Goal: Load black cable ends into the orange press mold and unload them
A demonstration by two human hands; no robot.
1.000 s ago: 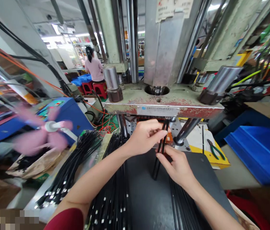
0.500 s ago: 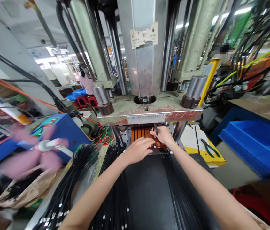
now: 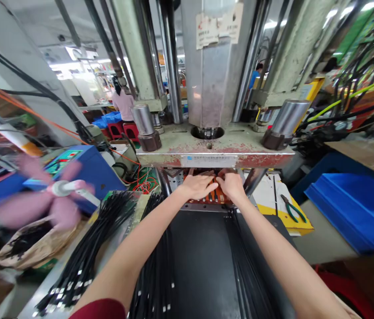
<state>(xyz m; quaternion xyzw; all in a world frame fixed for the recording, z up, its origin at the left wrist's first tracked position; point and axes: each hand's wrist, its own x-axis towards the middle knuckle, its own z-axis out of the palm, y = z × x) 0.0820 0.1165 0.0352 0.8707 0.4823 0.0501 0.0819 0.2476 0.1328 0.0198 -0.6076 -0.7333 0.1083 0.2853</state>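
Observation:
My left hand [image 3: 200,186] lies over the copper-coloured mold plate [image 3: 203,198] under the press, its fingers stretched out and the thumb apart. Close beside it, my right hand [image 3: 232,185] reaches onto the plate's right half with its fingers bent; what they hold, if anything, is hidden. Short black cable ends with bright tips [image 3: 215,195] show in the plate between and below my hands. A bundle of black cables [image 3: 248,261] runs from the plate's right side down the black table [image 3: 203,261]. More black cables [image 3: 153,266] lie along its left side.
The press crossbeam [image 3: 210,160] hangs just above my hands, between thick steel posts. Another cable bundle [image 3: 83,257] and a blurred pink fan [image 3: 59,188] are to the left. Green-handled pliers [image 3: 293,209] lie on the yellow-edged surface at right, near blue bins [image 3: 349,208].
My left hand has moved forward and flattened over the plate. My right hand, which pinched a small black piece upright, is now lower and deeper in. The view has shifted slightly.

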